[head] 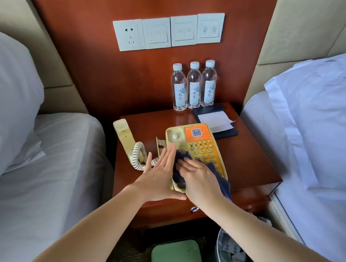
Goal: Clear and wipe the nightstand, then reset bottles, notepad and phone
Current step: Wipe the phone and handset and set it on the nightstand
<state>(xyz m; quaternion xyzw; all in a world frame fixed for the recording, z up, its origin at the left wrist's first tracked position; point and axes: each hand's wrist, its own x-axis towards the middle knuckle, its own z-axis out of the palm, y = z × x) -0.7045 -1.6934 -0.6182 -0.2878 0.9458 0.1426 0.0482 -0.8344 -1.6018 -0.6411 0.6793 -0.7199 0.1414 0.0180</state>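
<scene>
Navy cloth (223, 182) lies under the right hand (197, 175). Its fingers (185, 165) are spread and nearly flat, pressing the cloth onto the cradle side of the phone base (199, 136); they are not curled round it. A fold of the cloth hangs past the base's near edge at 5 o'clock of the hand.

Left hand (160, 176): fingers (168, 155) straight and together, laid edge-on against the base's side at 9 o'clock, thumb along its near corner. It holds nothing.

Phone base: cream body with an orange keypad panel, near the middle of the bench (249, 160). The handset (123, 137) is off the cradle and lies on the bench at 10 o'clock of the base, near the bench edge. The coiled cord (137, 155) runs between the two.

Bottles (194, 86): three, capped, upright in a close row against the back panel at 12 o'clock of the base.

Notepad (214, 119): white sheets in a dark holder at 1 o'clock, just in front of the bottles and just beside the base.

Surroundings: switch and socket plates (169, 31) on the wood panel above. A bed (41, 168) stands at 9 o'clock of the bench and another bed (320, 134) at 3 o'clock. A lined waste bin (230, 252) and a green plastic item (176, 261) stand on the floor at 6 o'clock.
</scene>
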